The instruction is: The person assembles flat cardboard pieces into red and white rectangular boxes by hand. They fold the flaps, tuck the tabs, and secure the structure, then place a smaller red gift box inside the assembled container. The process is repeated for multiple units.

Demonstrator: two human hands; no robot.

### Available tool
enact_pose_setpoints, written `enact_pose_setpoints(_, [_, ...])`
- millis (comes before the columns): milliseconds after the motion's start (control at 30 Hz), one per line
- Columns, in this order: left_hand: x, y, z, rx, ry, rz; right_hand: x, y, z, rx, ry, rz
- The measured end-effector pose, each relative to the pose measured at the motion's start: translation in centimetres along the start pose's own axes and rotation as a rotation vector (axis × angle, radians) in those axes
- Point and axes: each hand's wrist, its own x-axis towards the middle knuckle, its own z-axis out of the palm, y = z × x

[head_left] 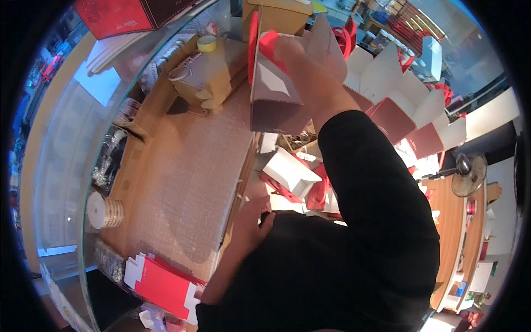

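My right arm reaches to the far middle, where my right hand [290, 52] is closed on a flat red ribbon-like piece [269, 44] inside an open gift box [279, 113]. The box is dark maroon outside and white inside, with a red strip along its left side. Low in the middle, my left hand [251, 218] is by the table's right edge, close to my body. Its fingers are partly hidden and blurred, so what it holds, if anything, does not show. An open white carton [291, 174] with red ribbon is beyond it.
Several open maroon boxes [391, 119] with red ribbons stand at the right. On the left are a wooden table [177, 177], a ribbon spool [105, 212] and a glass pane [83, 221]. Flat red box blanks [166, 285] lie near left; a cardboard box [204, 80] sits farther back.
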Motion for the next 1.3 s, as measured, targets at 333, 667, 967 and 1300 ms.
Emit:
enact_pose_setpoints(333, [-0.1, -2.0, 0.7, 0.062, 0.07, -0.123, -0.4, -0.9, 8.7, -0.013, 0.134, -0.104])
enact_pose_setpoints(667, [5.4, -2.3, 1.0, 0.077, 0.002, -0.005, -3.3, -2.2, 7.0, 0.281, 0.177, -0.134])
enact_pose_setpoints(967, [19.8, -1.6, 1.2, 0.491, 0.148, 0.34, -1.2, -2.3, 7.8, -0.072, 0.337, -0.191])
enact_pose_setpoints(1300, [23.4, -4.1, 2.8, 0.57, 0.101, 0.349, -1.0, -1.9, 12.5, -0.045, 0.207, -0.354])
